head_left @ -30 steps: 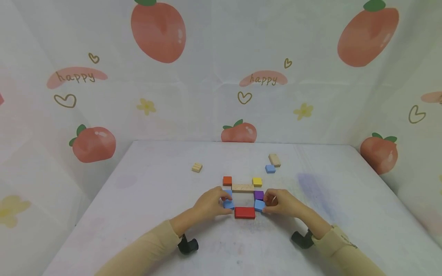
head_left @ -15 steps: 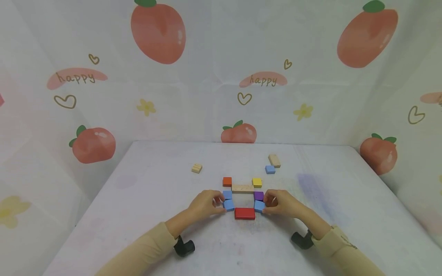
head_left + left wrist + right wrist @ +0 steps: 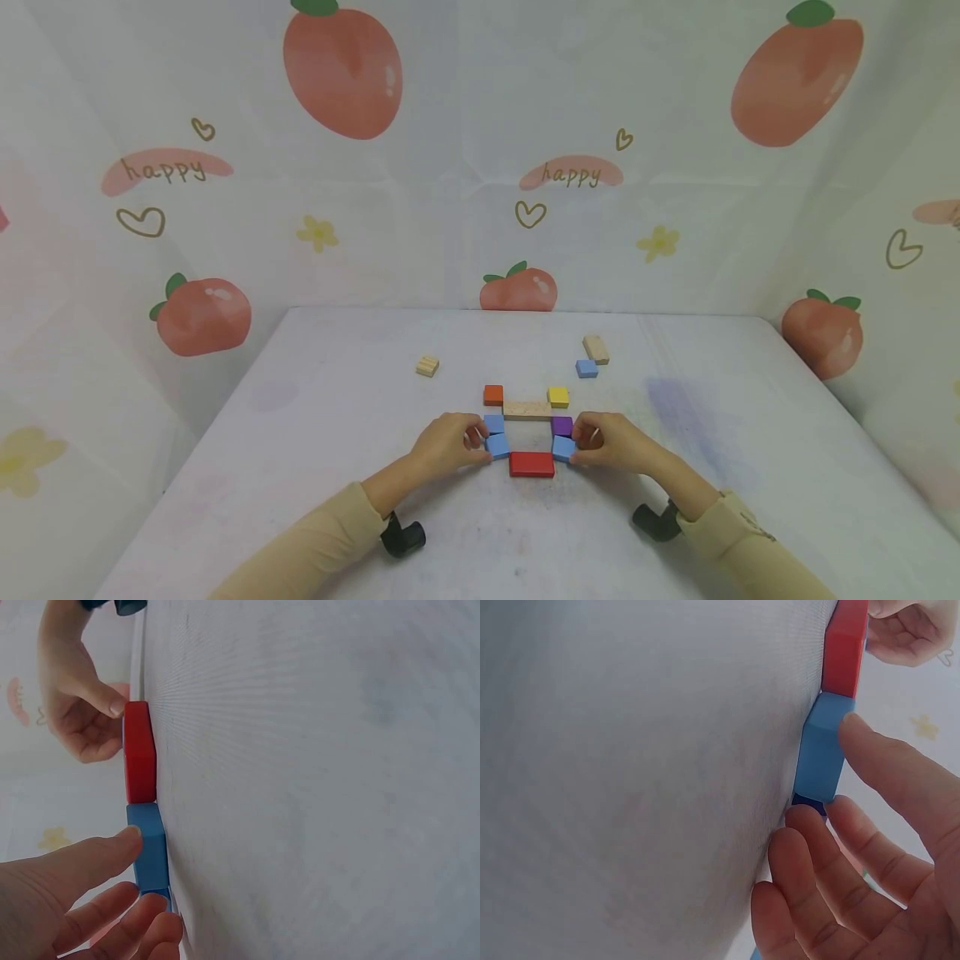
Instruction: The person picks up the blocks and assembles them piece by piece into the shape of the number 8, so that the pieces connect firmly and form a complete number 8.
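My left hand [image 3: 446, 446] bends around the outer side of a tilted blue block [image 3: 497, 447], its thumb at the near corner. In the left wrist view the thumb lies against that blue block [image 3: 152, 851], with fingertips by its far end. Opposite, my right hand [image 3: 611, 440] holds another blue block [image 3: 563, 448] between thumb and fingers, as the right wrist view shows with the thumb on the blue block [image 3: 823, 750]. A red block [image 3: 532, 464] lies between the two at the front. Behind them are a light blue block [image 3: 493, 423] and a purple block [image 3: 562, 426].
A wooden strip [image 3: 527, 410] spans the back of the ring, with an orange-red block [image 3: 493, 395] and a yellow block [image 3: 558, 397] behind its ends. Farther back lie a striped wooden block [image 3: 427, 366], a blue block [image 3: 587, 368] and a plain wooden block [image 3: 596, 349].
My left hand has drawn back slightly to the left, uncovering the light blue block and more of the tilted blue one. The right hand has stayed in place.
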{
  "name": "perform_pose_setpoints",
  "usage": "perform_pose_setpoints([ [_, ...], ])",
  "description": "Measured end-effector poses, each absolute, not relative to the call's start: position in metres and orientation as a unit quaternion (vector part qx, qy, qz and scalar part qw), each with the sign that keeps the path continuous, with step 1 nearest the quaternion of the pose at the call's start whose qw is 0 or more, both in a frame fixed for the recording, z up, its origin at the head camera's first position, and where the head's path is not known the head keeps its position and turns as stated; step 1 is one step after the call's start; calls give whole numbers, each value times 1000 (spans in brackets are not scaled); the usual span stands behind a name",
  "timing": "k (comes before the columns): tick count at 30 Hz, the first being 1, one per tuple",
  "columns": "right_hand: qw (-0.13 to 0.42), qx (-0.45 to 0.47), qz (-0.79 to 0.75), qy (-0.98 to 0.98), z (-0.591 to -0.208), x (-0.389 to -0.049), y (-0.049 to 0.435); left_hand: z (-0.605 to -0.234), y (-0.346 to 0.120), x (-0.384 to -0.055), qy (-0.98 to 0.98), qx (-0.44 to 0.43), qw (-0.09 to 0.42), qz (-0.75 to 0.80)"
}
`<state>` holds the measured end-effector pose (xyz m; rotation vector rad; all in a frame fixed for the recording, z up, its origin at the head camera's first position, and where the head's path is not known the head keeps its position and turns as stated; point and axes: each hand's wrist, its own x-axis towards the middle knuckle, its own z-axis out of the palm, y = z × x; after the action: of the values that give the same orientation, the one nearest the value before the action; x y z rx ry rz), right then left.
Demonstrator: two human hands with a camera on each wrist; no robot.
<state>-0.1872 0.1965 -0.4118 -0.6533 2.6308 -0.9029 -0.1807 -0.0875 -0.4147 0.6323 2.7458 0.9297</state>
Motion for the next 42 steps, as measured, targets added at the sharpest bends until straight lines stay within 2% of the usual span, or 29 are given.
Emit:
perform_pose_setpoints([
  [20, 143, -230, -317, 909, -412, -191, 200, -414, -89, -182, 921, 208, 85, 320],
  [24, 129, -229, -316, 912, -408, -196, 205, -414, -89, -183, 920, 211, 81, 319],
  [34, 58, -202, -308, 928, -390, -232, 221, -415, -90, -182, 918, 221, 73, 322],
  [42, 58, -160, -315, 934, -394, -263, 233, -416, -90, -181, 916, 218, 78, 327],
])
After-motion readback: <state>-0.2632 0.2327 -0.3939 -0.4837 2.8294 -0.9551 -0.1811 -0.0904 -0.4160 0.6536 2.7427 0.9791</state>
